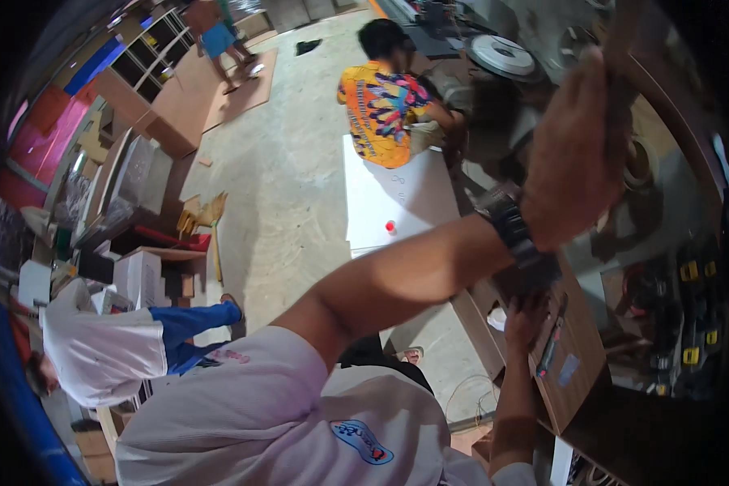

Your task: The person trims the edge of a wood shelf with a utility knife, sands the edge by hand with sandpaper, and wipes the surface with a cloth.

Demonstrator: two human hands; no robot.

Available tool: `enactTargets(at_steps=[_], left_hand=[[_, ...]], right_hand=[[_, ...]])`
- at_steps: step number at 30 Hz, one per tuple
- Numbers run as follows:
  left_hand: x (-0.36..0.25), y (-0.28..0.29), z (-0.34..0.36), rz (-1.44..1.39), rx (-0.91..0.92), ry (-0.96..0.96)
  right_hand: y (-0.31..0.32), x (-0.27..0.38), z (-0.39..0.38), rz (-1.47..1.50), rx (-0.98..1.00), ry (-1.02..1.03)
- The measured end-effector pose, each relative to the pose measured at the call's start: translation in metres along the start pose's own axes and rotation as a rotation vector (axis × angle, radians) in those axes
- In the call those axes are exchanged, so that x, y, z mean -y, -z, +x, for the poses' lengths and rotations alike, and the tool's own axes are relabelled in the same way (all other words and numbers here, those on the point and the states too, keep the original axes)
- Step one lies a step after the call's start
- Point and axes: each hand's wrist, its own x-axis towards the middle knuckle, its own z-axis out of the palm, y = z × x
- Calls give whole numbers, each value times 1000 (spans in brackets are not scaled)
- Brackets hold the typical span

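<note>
My left arm reaches across the view, a dark watch (512, 227) on its wrist. My left hand (571, 154) is raised at the upper right, a little blurred, its fingers stretched out along a dark brown board (630, 36); whether it presses on it, I cannot tell. Lower down, my right hand (528, 322) lies with fingers apart on a wood-grain panel (571, 397). A small white object (497, 318) is beside that hand. Close to its other side, a slim dark tool (552, 336) and a pale bluish piece (569, 369) rest on the panel.
A person in an orange patterned shirt (381, 113) sits on a white board (405, 202) bearing a red cap-like object (390, 228). Another person in white (105, 340) bends at left. A broom (216, 235) lies on the floor. Black-and-yellow tools (690, 324) are at right.
</note>
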Motion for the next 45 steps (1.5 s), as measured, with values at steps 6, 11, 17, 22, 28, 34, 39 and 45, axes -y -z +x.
enactTargets(at_steps=[6,11,17,22,28,34,39,45], left_hand=[[-3,-2,-66,-49,-39,263],[10,22,-136,16,68,457],[41,7,-178,89,190,454],[60,38,-172,17,173,582],[50,24,-167,-69,205,717],[49,32,-135,-127,221,660],[35,32,-86,-130,207,449],[33,33,-23,-149,156,169]], right_hand=[[-27,-11,-12,-141,-19,9],[-12,6,-11,-183,233,-88],[-29,-28,-4,-78,4,113],[-27,-4,3,-148,135,-15],[-13,-9,-15,8,82,-93],[0,1,-9,48,125,-104],[3,3,1,107,142,-146],[-17,12,-8,54,71,-207]])
